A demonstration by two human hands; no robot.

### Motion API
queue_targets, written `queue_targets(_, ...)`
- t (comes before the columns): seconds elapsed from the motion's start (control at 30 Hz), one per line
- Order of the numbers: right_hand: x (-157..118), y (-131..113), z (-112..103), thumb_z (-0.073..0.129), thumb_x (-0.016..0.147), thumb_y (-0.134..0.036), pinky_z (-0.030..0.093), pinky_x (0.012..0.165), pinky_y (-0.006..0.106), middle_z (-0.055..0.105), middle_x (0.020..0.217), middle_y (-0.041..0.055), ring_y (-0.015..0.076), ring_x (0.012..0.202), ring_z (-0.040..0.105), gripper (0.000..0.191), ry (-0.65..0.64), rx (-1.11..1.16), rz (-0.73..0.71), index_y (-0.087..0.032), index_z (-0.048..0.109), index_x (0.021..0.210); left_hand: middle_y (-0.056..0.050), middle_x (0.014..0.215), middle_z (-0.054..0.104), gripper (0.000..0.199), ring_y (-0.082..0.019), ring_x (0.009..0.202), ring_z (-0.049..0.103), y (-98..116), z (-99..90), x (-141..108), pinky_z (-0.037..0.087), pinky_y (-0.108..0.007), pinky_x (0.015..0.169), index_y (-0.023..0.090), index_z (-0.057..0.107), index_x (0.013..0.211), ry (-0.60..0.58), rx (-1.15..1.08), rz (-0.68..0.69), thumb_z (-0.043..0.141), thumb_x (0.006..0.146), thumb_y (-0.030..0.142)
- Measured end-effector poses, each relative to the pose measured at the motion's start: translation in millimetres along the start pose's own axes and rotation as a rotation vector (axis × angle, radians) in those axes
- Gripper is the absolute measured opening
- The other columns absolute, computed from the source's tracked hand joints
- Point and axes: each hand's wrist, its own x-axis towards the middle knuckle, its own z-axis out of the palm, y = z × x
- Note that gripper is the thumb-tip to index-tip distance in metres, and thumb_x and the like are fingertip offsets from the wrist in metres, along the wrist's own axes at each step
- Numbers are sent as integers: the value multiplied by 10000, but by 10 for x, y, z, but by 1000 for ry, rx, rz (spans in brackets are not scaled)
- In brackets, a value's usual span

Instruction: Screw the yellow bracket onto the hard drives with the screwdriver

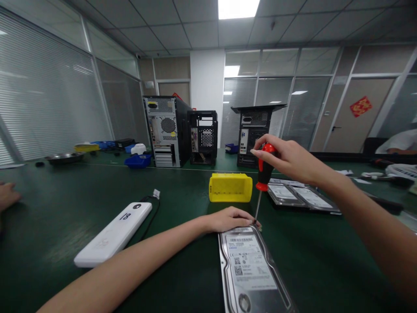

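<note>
A silver hard drive [250, 265] lies label side up on the green table, its near end cut off by the bottom of the view. My left hand [230, 219] grips its far end, fingers curled over the edge. My right hand [282, 158] is closed round the handle of a red and black screwdriver [264, 171]. The screwdriver stands nearly upright, and its tip meets the far right corner of the drive beside my left fingertips. Any screw under the tip is too small to make out.
A yellow bin [230, 188] stands beyond the drive, with more hard drives [301, 195] to its right. A white power bank [115, 234] with a cable lies left. Computer cases [167, 130] line the back. Another person's hand [8, 195] shows at the left edge.
</note>
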Motion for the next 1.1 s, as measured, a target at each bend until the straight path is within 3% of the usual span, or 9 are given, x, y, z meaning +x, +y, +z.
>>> queue_targets(0.27, 15, 21, -2, 332, 881, -521, 376, 550, 284, 558, 722, 20, 138, 584, 496, 381, -1, 33, -36, -225, 494, 1059, -32, 1184, 602, 329, -174, 1095, 536, -18, -4, -6, 374, -287, 960, 179, 593, 1159, 1, 24, 11, 444, 910, 334)
queue_targets(0.5, -18, -20, -18, 318, 886, -532, 429, 625, 309, 581, 923, 49, 174, 747, 553, 408, -55, 207, -23, -252, 428, 1161, -52, 1194, 595, 336, -177, 1106, 535, -25, -8, -4, 379, -280, 955, 151, 580, 1175, -6, 26, 20, 427, 919, 304)
queue_targets(0.77, 2, -35, 1, 333, 872, -559, 440, 611, 290, 545, 876, 41, 169, 756, 535, 408, -31, 289, 4, -235, 454, 1087, -44, 1197, 595, 330, -177, 1104, 534, -7, -13, -2, 377, -287, 956, 165, 583, 1173, -4, 33, 20, 422, 921, 304)
queue_targets(1.1, 22, 12, 0, 445, 851, -442, 487, 590, 253, 536, 920, 28, 133, 740, 560, 295, -126, 644, 207, -245, 436, 1070, -35, 1182, 606, 337, -174, 1099, 535, -23, -3, 16, 371, -274, 954, 173, 598, 1156, 3, 21, 7, 444, 909, 344)
